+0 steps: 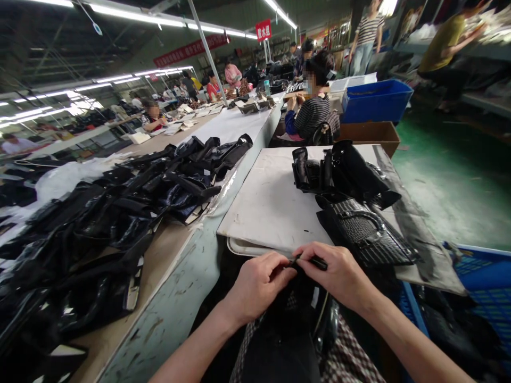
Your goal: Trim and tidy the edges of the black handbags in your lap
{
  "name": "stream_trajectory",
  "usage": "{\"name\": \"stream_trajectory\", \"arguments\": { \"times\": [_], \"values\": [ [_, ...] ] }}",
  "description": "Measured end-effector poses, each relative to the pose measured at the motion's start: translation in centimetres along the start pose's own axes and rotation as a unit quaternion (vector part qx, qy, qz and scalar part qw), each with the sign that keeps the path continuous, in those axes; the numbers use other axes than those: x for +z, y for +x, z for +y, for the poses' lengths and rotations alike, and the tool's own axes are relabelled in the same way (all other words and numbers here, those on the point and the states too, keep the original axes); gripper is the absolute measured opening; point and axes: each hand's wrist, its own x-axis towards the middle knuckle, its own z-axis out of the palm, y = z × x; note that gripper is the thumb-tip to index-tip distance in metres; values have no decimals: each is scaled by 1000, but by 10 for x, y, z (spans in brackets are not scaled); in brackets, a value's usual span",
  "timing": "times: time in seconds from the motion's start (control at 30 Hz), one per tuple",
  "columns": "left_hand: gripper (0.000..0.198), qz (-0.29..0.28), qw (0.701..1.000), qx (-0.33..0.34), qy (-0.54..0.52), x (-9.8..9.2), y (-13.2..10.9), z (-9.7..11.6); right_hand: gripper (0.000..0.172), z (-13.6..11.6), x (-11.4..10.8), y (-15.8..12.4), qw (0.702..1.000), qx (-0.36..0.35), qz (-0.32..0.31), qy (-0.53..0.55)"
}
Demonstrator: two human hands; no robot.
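Note:
A black bag piece (279, 340) lies across my lap, with a small white label on its inner side. My left hand (259, 279) pinches its upper edge, thumb and fingers pressed together. Close beside it, my right hand (329, 266) grips the same edge, a dark strip showing under its fingers. The two hands almost touch at the near edge of the white-covered board (267, 197). On that board, right of my hands, lies a black woven-pattern handbag (371, 234) with a handle, and more black bag pieces (347, 170) rest behind it.
A long heap of black bag pieces (120, 213) covers the table at left. At lower right stands a blue plastic crate (483, 282) with dark items. Further off are a blue bin (375, 101), a cardboard box (371, 135) and a seated person in stripes (313, 114).

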Motion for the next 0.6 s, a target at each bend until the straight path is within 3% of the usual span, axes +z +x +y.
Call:
{"name": "stream_trajectory", "arguments": {
  "times": [0.13,0.3,0.6],
  "values": [
    [22,-18,993,-98,-61,-10,-30,-1,13,6,-2,1,999,30,25,-9],
    [19,42,981,-186,-24,2,-69,0,12,10,1,0,999,43,29,-1],
    [18,87,986,-102,97,18,-78,2,13,7,15,3,997,41,58,-13]
  ]
}}
